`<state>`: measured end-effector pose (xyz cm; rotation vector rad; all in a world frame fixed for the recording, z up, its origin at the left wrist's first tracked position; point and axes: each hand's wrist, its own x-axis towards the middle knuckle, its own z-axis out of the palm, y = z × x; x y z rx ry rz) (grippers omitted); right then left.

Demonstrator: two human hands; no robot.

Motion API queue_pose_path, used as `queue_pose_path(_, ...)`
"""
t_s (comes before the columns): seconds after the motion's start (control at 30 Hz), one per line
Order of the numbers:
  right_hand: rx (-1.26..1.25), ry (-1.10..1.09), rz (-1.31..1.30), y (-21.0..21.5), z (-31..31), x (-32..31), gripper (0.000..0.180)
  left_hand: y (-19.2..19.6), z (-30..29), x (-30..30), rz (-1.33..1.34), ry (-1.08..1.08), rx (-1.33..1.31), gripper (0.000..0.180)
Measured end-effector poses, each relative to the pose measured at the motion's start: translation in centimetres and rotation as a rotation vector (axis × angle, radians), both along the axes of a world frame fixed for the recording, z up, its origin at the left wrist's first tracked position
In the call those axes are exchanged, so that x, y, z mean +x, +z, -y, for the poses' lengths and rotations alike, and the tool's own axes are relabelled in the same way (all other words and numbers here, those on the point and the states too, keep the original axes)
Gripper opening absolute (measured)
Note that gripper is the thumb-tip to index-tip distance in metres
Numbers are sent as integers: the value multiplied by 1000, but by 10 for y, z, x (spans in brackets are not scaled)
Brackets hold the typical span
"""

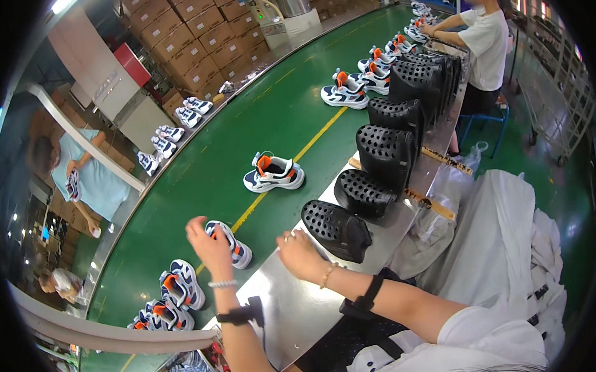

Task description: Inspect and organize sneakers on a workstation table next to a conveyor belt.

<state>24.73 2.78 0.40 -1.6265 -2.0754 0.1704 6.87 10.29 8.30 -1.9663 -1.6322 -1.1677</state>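
My left hand (207, 245) reaches over the green conveyor belt (256, 122) and rests on a white, blue and orange sneaker (233, 244) lying on its side by the yellow line. Whether the fingers close round the sneaker I cannot see. My right hand (299, 251) lies palm down on the metal worktop (295, 304), fingers bent, holding nothing, just beside a black perforated shoe mould (335, 229). Both wrists wear black straps.
More sneakers lie along the belt, one pair (273, 174) mid-belt and several (174, 298) at the near left. A row of black moulds (388, 150) lines the worktop edge. A seated person in white (483, 42) works far right; another stands left. White fabric (503, 244) is piled at right.
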Motion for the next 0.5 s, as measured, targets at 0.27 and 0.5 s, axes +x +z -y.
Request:
queue_pose_path(0.27,-184,600,-337,54,121,65,23,-65,22,66,-55,-468,-801,58)
queue_pose_path(0.5,-448,431,-529,40,177,147,23,-81,-20,29,415,-6,-570,16)
